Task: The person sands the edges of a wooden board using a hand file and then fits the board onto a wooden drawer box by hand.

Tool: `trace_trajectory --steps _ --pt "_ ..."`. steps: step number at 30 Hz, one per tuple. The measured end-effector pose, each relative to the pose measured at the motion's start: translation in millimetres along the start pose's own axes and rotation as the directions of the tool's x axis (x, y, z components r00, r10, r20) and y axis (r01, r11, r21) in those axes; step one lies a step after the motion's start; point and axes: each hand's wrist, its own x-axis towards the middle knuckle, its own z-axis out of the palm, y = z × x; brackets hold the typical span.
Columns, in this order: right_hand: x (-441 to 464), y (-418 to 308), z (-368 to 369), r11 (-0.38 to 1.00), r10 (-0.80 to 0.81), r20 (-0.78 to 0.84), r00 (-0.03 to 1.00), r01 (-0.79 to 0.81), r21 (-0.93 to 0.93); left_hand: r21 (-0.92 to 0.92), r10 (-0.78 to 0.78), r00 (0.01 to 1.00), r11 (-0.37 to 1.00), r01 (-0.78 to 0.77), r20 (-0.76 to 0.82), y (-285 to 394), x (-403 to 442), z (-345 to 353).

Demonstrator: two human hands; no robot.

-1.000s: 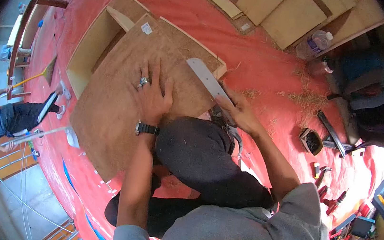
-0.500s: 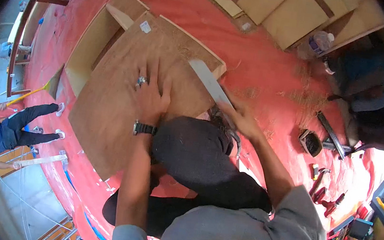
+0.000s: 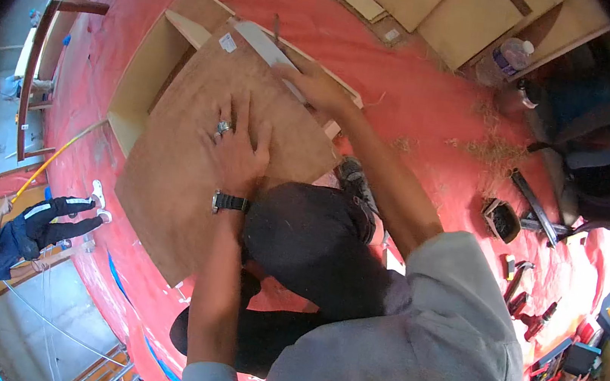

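Observation:
Spread flat on a brown wooden panel [image 3: 189, 138], my left hand [image 3: 239, 153] wears a ring, with a dark watch on the wrist. My right hand [image 3: 310, 83] is wrapped round a long pale metal tool [image 3: 264, 47], which lies along the panel's upper right edge. A white label [image 3: 227, 42] is on the panel's top corner. Beneath the panel's left side is an open wooden box [image 3: 136, 78]. My dark-clad knee is close against the panel's lower edge.
Red sheeting [image 3: 414, 105] covers the floor. Shavings [image 3: 496, 149], a small box [image 3: 501, 220] and hand tools [image 3: 518, 281] lie at right. A bottle [image 3: 513, 54] stands by pale boards [image 3: 470, 24]. At left a person [image 3: 26, 232] holds a yellow pole [image 3: 58, 153]. Another person's hand shows lower right.
My right hand has carried the metal tool up and left along the panel's edge. My left hand stays on the panel. The person at left has shifted, with the yellow pole at a new angle.

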Motion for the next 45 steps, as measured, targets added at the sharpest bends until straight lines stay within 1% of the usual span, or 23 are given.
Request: trace_trajectory --steps 2,3,5,7,9,11,13,15,18,21,24,26,27,29,31,33,35,37,39,41,43,44,45 --pt "-36.9 58.2 -17.4 0.952 -0.302 -0.002 0.953 0.302 -0.052 0.002 0.003 1.0 1.0 -0.003 -0.01 0.0 3.2 -0.8" --pt "-82.9 69.4 -24.3 0.953 -0.299 -0.017 0.954 0.298 -0.046 0.006 -0.003 1.0 1.0 0.003 -0.007 -0.4 6.2 -1.3" --pt "-161.5 58.7 -33.4 0.991 -0.132 -0.05 0.99 0.132 -0.001 0.015 -0.019 1.0 1.0 0.019 0.007 1.0 4.0 -0.9" --pt "-171.9 52.9 -38.1 0.999 -0.026 -0.029 0.999 0.027 0.018 0.035 0.002 1.0 0.999 -0.003 0.016 -2.1 1.3 4.0" --pt "-150.4 50.8 -35.0 0.998 -0.058 -0.025 0.998 0.059 0.031 0.035 0.018 1.0 0.999 -0.019 0.008 -5.9 7.5 2.6" --pt "-94.4 55.6 -23.8 0.982 -0.184 -0.029 0.983 0.185 0.03 -0.001 0.009 1.0 1.0 -0.009 0.018 -3.4 4.4 0.2" --pt "-35.6 39.1 -16.0 0.994 -0.105 0.017 0.994 0.105 0.003 -0.001 0.009 1.0 1.0 -0.009 0.02 -2.2 4.8 -1.5" --pt "22.0 26.4 2.8 0.952 -0.236 0.001 0.972 0.231 0.202 0.004 0.013 1.0 1.0 -0.013 0.023 -3.4 4.8 -2.2" --pt "53.6 7.5 6.0 0.964 -0.032 0.114 0.993 0.001 0.268 -0.001 0.012 1.0 1.0 -0.012 0.02 -2.5 2.9 -0.7" --pt "1.5 34.7 -4.6 0.983 0.137 -0.009 0.99 -0.135 0.122 -0.021 0.0 1.0 1.0 0.0 0.01 -0.8 2.4 -0.6" --pt "-121.7 57.2 -33.3 0.962 0.08 0.136 0.988 -0.112 0.247 -0.016 -0.018 1.0 1.0 0.019 0.017 -1.7 5.1 -2.5" --pt "-163.3 54.0 -33.9 0.943 0.178 0.068 0.982 -0.19 0.273 -0.02 -0.053 0.997 0.998 0.054 0.051 2.0 4.9 -4.0" --pt "-158.2 53.5 -34.1 0.958 0.165 0.078 0.983 -0.179 0.226 -0.008 -0.042 0.998 0.999 0.042 0.048 1.5 4.8 -3.2" --pt "-129.6 45.4 -37.3 0.981 0.131 0.106 0.986 -0.144 0.129 0.021 -0.026 0.999 0.999 0.025 0.032 -1.6 3.9 -2.6" --pt "-53.8 72.3 -22.0 0.96 -0.262 -0.004 0.965 0.261 -0.103 -0.016 -0.026 0.999 1.0 0.026 0.03 -2.1 2.2 -2.9" --pt "14.8 40.9 -6.6 0.881 -0.447 -0.03 0.894 0.434 -0.189 -0.021 -0.026 0.999 0.999 0.027 0.034 -1.1 4.9 -3.2" --pt "58.4 0.3 5.2 0.918 -0.385 0.064 0.921 0.389 -0.074 0.009 -0.039 0.997 0.999 0.039 0.059 -0.8 3.0 -3.4" --pt "72.2 -23.2 11.3 0.979 -0.201 0.11 0.973 0.198 0.044 -0.006 -0.028 0.999 1.0 0.029 0.045 -1.3 2.1 -2.9" --pt "65.3 -21.5 11.1 0.978 -0.201 0.116 0.973 0.191 0.088 -0.022 -0.021 0.999 1.0 0.022 0.038 -0.6 0.7 -2.2" --pt "51.4 7.9 5.2 0.922 -0.387 0.072 0.919 0.383 0.059 -0.036 -0.015 0.999 0.999 0.016 0.033 -0.1 2.2 -3.5" --pt "-14.2 49.1 -11.5 0.844 -0.517 -0.008 0.856 0.508 -0.173 -0.017 -0.017 1.0 1.0 0.017 0.023 1.5 0.6 -5.0" --pt "-67.4 51.3 -25.6 0.935 -0.295 0.041 0.955 0.297 -0.193 -0.005 -0.011 1.0 1.0 0.011 0.012 1.4 4.2 -5.3" --pt "-104.6 58.7 -34.2 0.978 -0.169 0.037 0.985 0.172 -0.116 0.006 -0.016 1.0 1.0 0.016 0.019 0.0 7.2 -3.5"
